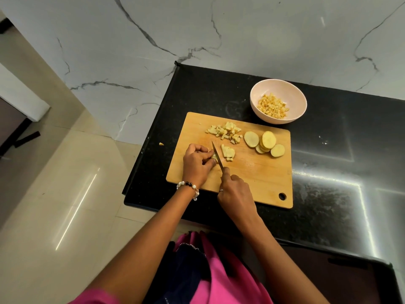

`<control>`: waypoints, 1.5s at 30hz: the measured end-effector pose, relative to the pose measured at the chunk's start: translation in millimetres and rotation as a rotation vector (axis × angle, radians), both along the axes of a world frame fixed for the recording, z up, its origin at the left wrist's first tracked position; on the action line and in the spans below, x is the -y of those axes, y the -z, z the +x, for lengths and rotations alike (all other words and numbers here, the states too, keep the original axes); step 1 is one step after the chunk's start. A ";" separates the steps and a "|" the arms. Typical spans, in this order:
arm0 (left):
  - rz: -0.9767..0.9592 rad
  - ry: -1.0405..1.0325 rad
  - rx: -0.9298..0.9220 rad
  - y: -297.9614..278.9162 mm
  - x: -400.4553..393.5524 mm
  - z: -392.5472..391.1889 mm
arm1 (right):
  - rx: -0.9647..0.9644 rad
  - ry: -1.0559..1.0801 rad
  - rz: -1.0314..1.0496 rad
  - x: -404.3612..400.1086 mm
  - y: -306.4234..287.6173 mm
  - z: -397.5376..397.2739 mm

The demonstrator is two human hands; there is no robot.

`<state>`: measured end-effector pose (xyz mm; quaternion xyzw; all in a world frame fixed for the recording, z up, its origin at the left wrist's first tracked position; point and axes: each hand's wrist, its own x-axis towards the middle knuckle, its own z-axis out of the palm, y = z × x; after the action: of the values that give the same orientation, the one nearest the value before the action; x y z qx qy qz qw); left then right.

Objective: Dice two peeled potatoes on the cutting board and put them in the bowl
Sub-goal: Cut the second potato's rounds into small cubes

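Head view, dicing in progress. My left hand [198, 164] curls its fingers over a small stack of potato strips [213, 157] near the left edge of the cutting board [258, 172], pinning them in place. My right hand [235, 191] grasps the handle of the knife [217, 154], blade tip pointing toward the counter's far edge and set just beside my left fingertips. Freshly cut pieces [228, 152] lie immediately right of the blade; a larger heap of dice [225, 131] sits toward the board's far edge. Uncut potato slices [265, 143] overlap near the board's right edge. Beyond the board's far right corner stands the bowl [294, 95], already holding diced potato [272, 105]. One stray piece [161, 144] rests on the counter [328, 150] close to its left edge.

To cut well, I judge: keep the left fingertips tucked behind the knuckles, let the blade ride beside them, advance the hand back in even steps for uniform cubes, and press straight down so the strips do not slide. The slices remain for stacking and cutting next.
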<state>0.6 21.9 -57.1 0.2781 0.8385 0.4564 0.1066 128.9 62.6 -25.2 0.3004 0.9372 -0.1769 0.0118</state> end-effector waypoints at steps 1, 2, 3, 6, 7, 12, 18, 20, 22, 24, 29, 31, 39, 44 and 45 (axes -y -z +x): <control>0.004 -0.001 0.000 -0.2 -0.2 0.0 | -0.011 -0.009 0.005 -2.1 1.1 -4.1; 0.004 -0.002 -0.006 -0.7 -0.3 -0.2 | -0.021 -0.015 0.007 -4.0 1.8 -7.6; -0.002 -0.003 -0.012 -0.5 -0.4 -0.8 | -0.020 -0.019 0.010 -5.0 2.5 -9.4; -0.010 -0.004 -0.019 1.6 -0.4 -0.3 | -0.011 -0.026 0.039 -0.2 4.6 1.6; -0.010 -0.005 -0.021 1.4 -0.4 0.0 | -0.018 -0.026 0.048 4.2 4.6 7.9; -0.010 0.001 -0.014 -1.5 0.8 1.1 | 0.006 0.006 0.093 11.0 7.6 24.3; -0.035 0.008 -0.011 -2.6 2.1 -0.9 | 0.004 0.054 0.016 -10.2 -0.7 7.1; -0.020 -0.005 0.012 -3.1 3.1 -1.6 | -0.049 0.057 0.000 -9.9 -3.8 7.8; -0.013 -0.024 0.005 -3.5 5.0 -1.9 | -0.077 0.035 -0.041 -4.2 -3.1 9.8; -0.015 -0.039 -0.020 -2.2 5.0 -1.1 | -0.079 0.029 -0.073 1.6 -2.4 10.5; 0.017 -0.066 -0.035 -1.4 3.6 0.8 | -0.046 0.044 -0.086 9.0 -1.5 9.5; 0.019 -0.068 -0.042 -0.5 2.9 0.1 | -0.005 0.055 -0.062 10.0 -0.7 5.7; 0.050 -0.075 -0.050 2.5 1.6 1.5 | 0.043 0.023 0.084 19.1 2.7 -2.6; 0.050 -0.093 -0.054 2.4 1.5 2.9 | 0.115 -0.005 0.067 23.2 -1.7 27.6; 0.048 -0.094 -0.050 2.5 1.6 2.9 | 0.118 0.002 0.071 20.8 -1.3 27.6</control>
<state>3.6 20.3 -59.6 0.2523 0.8418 0.4737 0.0574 156.5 41.7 -23.9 0.3113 0.9403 -0.1255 0.0559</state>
